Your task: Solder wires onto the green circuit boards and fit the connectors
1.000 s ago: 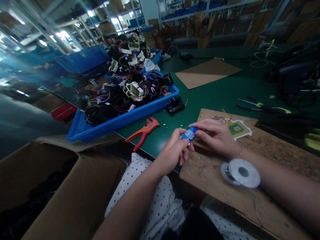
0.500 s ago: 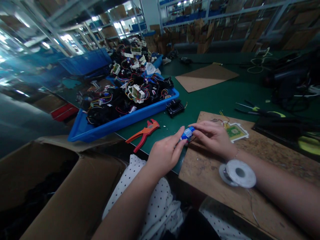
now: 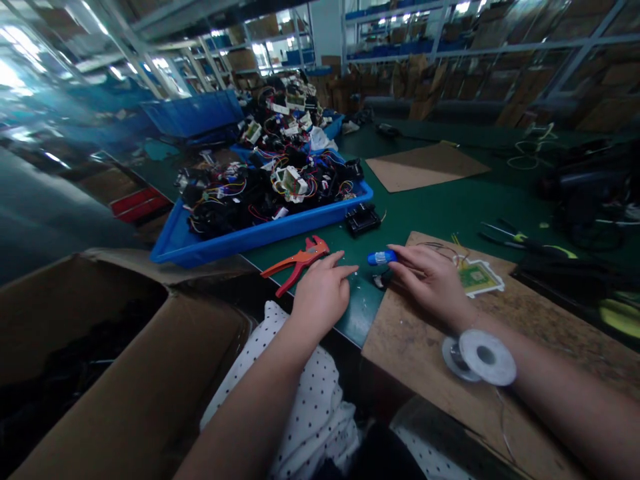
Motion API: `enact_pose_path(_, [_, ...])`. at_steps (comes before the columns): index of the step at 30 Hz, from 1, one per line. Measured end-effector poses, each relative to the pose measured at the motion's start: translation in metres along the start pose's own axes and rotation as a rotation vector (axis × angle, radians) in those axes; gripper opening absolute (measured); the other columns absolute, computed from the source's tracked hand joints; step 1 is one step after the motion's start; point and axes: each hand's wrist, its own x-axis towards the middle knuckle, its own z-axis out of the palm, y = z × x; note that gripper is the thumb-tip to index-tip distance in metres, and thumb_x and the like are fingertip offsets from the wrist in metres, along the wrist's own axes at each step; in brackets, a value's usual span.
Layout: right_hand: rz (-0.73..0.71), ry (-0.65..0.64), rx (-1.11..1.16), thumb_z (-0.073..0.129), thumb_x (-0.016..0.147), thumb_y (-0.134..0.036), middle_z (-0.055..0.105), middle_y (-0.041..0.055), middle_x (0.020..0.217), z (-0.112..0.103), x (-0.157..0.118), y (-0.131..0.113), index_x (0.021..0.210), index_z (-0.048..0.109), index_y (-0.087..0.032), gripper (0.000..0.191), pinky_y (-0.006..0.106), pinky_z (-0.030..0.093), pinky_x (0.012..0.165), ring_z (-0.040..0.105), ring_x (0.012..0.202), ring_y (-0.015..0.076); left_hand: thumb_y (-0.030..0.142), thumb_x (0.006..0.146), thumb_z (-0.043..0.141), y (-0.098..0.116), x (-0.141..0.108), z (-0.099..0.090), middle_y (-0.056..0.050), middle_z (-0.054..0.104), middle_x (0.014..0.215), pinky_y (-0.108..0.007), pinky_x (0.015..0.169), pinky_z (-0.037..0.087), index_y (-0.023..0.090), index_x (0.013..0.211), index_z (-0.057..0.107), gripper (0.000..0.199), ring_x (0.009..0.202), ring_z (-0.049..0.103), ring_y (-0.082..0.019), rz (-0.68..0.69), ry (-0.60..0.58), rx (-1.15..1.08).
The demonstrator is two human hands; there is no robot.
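Between the thumb and fingers of my right hand (image 3: 430,277) is a small blue wrapped part (image 3: 381,258) with a silvery patch and thin wires. My left hand (image 3: 324,287) holds nothing, its fingers apart beside the head of the orange-red wire stripper (image 3: 299,261) on the green table. Right of my right hand, a green circuit board in a white frame (image 3: 479,277) lies on the brown board (image 3: 400,327). A spool of thin wire (image 3: 483,357) stands near my right wrist.
A blue tray (image 3: 260,235) heaped with wired parts stands at the left, a black holder (image 3: 363,219) beside it. Pliers (image 3: 525,241) lie at the right, a cardboard sheet (image 3: 425,167) farther back. An open carton (image 3: 125,347) is at lower left.
My left hand has let go of the blue part and moved left toward the wire stripper, fingers spread. The part stays in my right hand. The view has shifted slightly.
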Motion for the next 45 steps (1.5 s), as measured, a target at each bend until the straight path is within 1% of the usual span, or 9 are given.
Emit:
enact_pose_path(6, [0.068,0.052,-0.006,0.062,0.095,-0.031,0.074,0.0070,0.107,0.001,0.002,0.003,0.124,0.070,-0.023,0.031,0.036,0.054,0.084,0.067,0.094,0.0199,0.036,0.097,0.055,0.020,0.002,0.014,-0.006,0.071,0.099,-0.040,0.090,0.053,0.024,0.108,0.075,0.025,0.099,0.065,-0.026,0.038,-0.043,-0.032])
enact_pose_path(11, [0.126,0.131,-0.003,0.062,0.095,-0.033,0.074,0.0065,0.107,0.002,0.003,0.006,0.121,0.071,-0.023,0.029,0.034,0.055,0.082,0.068,0.094,0.0192,0.034,0.090,0.066,0.032,0.009,0.031,-0.009,0.062,0.119,-0.040,0.092,0.051,0.022,0.107,0.071,0.021,0.114,0.058,-0.029,0.050,-0.039,-0.072])
enact_pose_path(14, [0.149,0.177,-0.012,0.063,0.094,-0.034,0.072,0.0075,0.111,0.001,0.002,0.008,0.123,0.070,-0.023,0.031,0.035,0.056,0.084,0.068,0.098,0.0200,0.026,0.089,0.065,0.033,0.012,0.032,-0.008,0.063,0.116,-0.039,0.090,0.050,0.022,0.095,0.069,0.008,0.112,0.058,-0.029,0.055,-0.057,-0.118])
enact_pose_path(20, [0.159,0.212,-0.043,0.066,0.092,-0.035,0.070,0.0090,0.111,0.001,0.002,0.011,0.126,0.069,-0.025,0.035,0.039,0.057,0.086,0.068,0.100,0.0220,0.026,0.094,0.055,0.036,0.001,0.018,0.001,0.064,0.076,-0.029,0.063,0.044,0.023,0.099,0.058,0.007,0.070,0.062,-0.020,0.082,-0.146,-0.304])
enact_pose_path(26, [0.153,0.115,-0.026,0.060,0.096,-0.034,0.075,0.0069,0.112,0.006,0.003,0.013,0.131,0.066,-0.026,0.036,0.041,0.056,0.090,0.071,0.100,0.0217,0.027,0.092,0.059,0.045,-0.002,0.013,0.000,0.066,0.084,-0.029,0.067,0.042,0.023,0.100,0.060,0.008,0.074,0.061,-0.018,0.102,-0.165,-0.521])
enact_pose_path(33, [0.097,0.219,-0.020,0.044,0.103,-0.029,0.072,0.0102,0.113,-0.006,0.002,0.005,0.135,0.060,-0.023,0.037,0.040,0.056,0.087,0.068,0.100,0.0203,0.041,0.096,0.055,0.042,0.009,0.020,-0.004,0.068,0.093,-0.024,0.066,0.046,0.019,0.101,0.059,0.024,0.073,0.060,-0.013,-0.101,-0.089,-0.860])
enact_pose_path(35, [0.018,0.148,-0.016,0.047,0.101,-0.027,0.071,0.0095,0.115,-0.010,0.002,0.001,0.132,0.061,-0.023,0.034,0.041,0.053,0.093,0.066,0.107,0.0209,0.044,0.097,0.054,0.043,0.011,0.021,-0.005,0.068,0.093,-0.022,0.062,0.046,0.017,0.101,0.059,0.028,0.071,0.059,-0.012,-0.142,-0.105,-0.966])
enact_pose_path(39, [-0.158,-0.115,0.000,0.055,0.097,-0.025,0.070,0.0062,0.125,-0.012,0.000,-0.005,0.132,0.061,-0.026,0.036,0.042,0.049,0.103,0.063,0.119,0.0219,0.050,0.095,0.054,0.045,0.012,0.019,-0.002,0.066,0.083,-0.019,0.050,0.039,0.016,0.098,0.061,0.035,0.056,0.051,-0.008,-0.197,-0.152,-1.125])
enact_pose_path(45, [-0.180,-0.147,-0.041,0.059,0.096,-0.026,0.074,0.0067,0.106,-0.008,-0.002,-0.001,0.132,0.063,-0.026,0.036,0.038,0.051,0.084,0.067,0.093,0.0195,0.055,0.093,0.056,0.038,0.009,0.020,0.004,0.052,0.062,-0.017,0.047,0.033,0.015,0.089,0.065,0.042,0.049,0.043,-0.006,-0.284,-0.211,-1.240])
